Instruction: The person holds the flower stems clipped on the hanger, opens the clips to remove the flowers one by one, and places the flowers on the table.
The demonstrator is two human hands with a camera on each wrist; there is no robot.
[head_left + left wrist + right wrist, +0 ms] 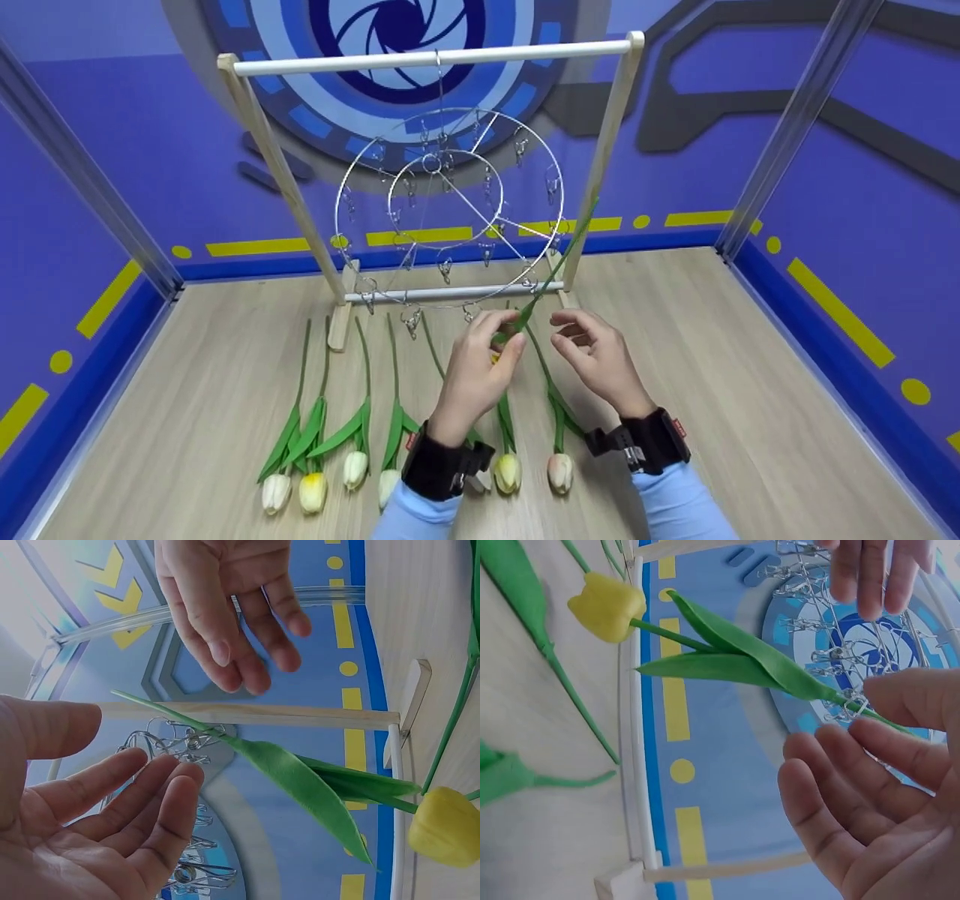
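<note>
A yellow artificial tulip [607, 607] with green leaves hangs bloom down. Its stem crosses a metal clip [851, 706] of the round wire hanger [561, 187]; the stem's tip reaches beyond the clip. My left hand [480, 360] is left of the flower, with parted fingers close to the stem and leaves, hiding most of the bloom in the head view. On the other side my right hand [600, 360] hovers with loosely bent fingers and nothing in them. In the left wrist view, a gap shows between the tulip's leaf [289, 787] and both hands.
A wooden stand with a white top bar [435, 58] carries the hanger, from which several clips dangle. More tulips lie on the wooden table in a row, among them a white one [276, 493], a yellow one [313, 493] and a pinkish one [560, 474]. Blue-purple panels surround the table.
</note>
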